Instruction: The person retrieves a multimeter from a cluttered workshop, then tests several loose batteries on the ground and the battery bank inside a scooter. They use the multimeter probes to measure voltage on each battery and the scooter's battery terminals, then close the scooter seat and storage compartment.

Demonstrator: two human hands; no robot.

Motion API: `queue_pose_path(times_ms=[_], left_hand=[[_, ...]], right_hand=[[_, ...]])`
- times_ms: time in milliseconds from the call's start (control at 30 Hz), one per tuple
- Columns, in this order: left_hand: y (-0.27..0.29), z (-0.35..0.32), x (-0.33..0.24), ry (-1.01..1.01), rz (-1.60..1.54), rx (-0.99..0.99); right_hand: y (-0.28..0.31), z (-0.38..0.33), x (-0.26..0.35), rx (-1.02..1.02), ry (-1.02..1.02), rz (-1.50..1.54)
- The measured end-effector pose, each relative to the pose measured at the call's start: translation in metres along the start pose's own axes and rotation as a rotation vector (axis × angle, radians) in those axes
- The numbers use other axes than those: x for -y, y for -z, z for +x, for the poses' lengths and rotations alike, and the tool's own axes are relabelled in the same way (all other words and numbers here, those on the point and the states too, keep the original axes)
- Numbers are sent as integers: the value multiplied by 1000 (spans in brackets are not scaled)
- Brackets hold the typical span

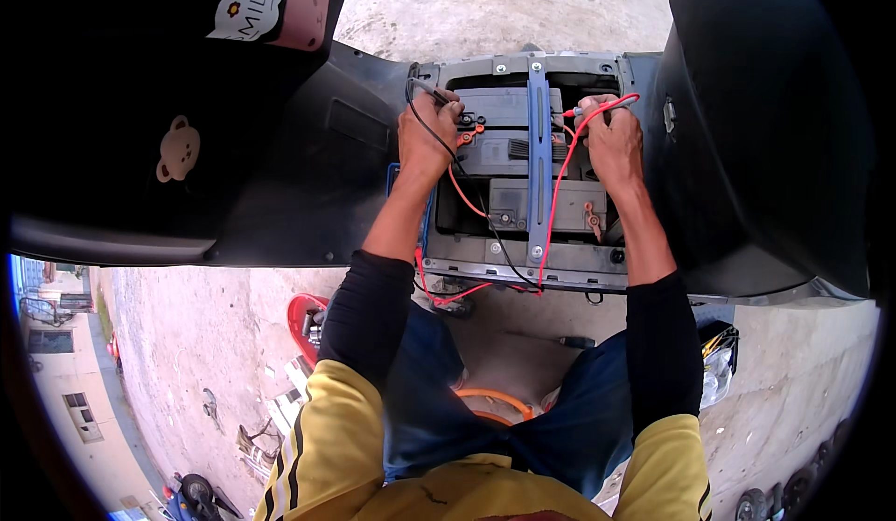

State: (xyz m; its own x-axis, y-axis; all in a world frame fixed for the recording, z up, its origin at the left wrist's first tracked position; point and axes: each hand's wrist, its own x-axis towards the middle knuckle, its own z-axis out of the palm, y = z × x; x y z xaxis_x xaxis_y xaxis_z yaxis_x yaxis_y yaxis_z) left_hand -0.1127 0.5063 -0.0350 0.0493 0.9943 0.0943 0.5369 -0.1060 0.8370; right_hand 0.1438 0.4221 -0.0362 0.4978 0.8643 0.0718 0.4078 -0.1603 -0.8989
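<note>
My left hand [429, 131] is closed round a black test probe [446, 99] at the left end of the far grey battery [504, 111], near a dark terminal. Across the bay, my right hand [611, 143] pinches a red test probe [571, 112], its tip toward that battery's right end. Whether either tip touches metal is too small to tell. A black lead [499, 249] and a red lead [555, 206] trail down toward me. Two more batteries, a middle one [483, 152] and a near one [565, 194], lie under a blue metal strap [539, 171]. Orange wiring [455, 183] runs between terminals.
Black bodywork [280, 176] with stickers rises on the left; a black raised seat [765, 129] stands on the right. Below are a red bowl [301, 320] of metal parts, an orange ring-shaped thing [509, 398] between my legs and a box of tools [719, 358].
</note>
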Motion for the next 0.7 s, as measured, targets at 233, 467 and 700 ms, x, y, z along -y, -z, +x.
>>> queue_pose_path(times_ms=[233,467,700], left_hand=[[-7,-1,3,32,67,-30],[-5,-6,-5,-77,234,-31],[-8,-9,-6,-87,185,-36]], right_hand=[[2,3,-5,-14,-4,82],[-5,8,-6,43,-27,27],[-10,6,-1,96,-19,40]])
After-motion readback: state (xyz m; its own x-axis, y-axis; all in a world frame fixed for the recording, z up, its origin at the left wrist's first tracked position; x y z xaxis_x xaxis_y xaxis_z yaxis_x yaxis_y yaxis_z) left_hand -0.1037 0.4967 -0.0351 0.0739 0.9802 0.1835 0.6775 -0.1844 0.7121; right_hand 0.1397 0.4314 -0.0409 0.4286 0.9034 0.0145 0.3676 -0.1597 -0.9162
